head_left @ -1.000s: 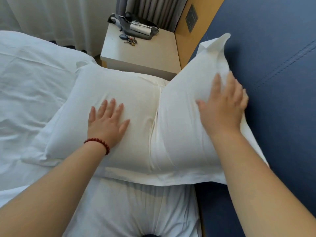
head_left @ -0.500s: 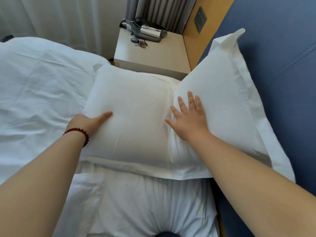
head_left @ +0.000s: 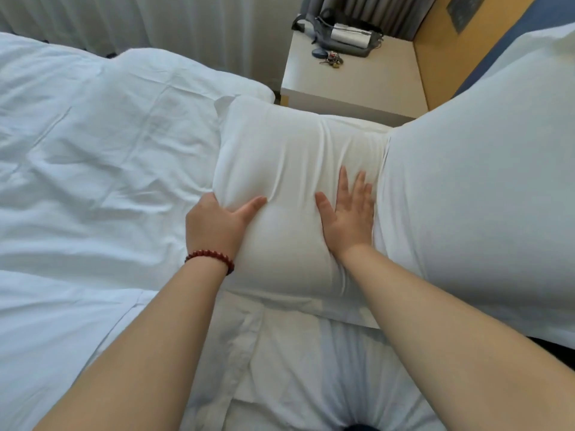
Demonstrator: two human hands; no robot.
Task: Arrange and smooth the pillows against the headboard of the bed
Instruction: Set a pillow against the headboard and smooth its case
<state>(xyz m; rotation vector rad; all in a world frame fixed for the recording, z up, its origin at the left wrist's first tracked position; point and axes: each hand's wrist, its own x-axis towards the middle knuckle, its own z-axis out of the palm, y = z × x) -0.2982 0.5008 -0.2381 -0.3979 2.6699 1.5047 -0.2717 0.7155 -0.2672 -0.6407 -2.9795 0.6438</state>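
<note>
Plain white pillows [head_left: 286, 169], blue headboard [head_left: 510, 29]

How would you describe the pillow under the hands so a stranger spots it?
Find the blue headboard; a big pillow leans against it. Beside that lies the flat pillow. Only it is creased, gripped by the left hand, pressed by the right hand.

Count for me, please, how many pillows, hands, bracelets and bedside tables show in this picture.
White fabric pillows: 2, the flat white fabric pillow and the propped white fabric pillow
Bare hands: 2, the left hand and the right hand
Red beaded bracelet: 1
Beige square bedside table: 1
Total: 6
</note>
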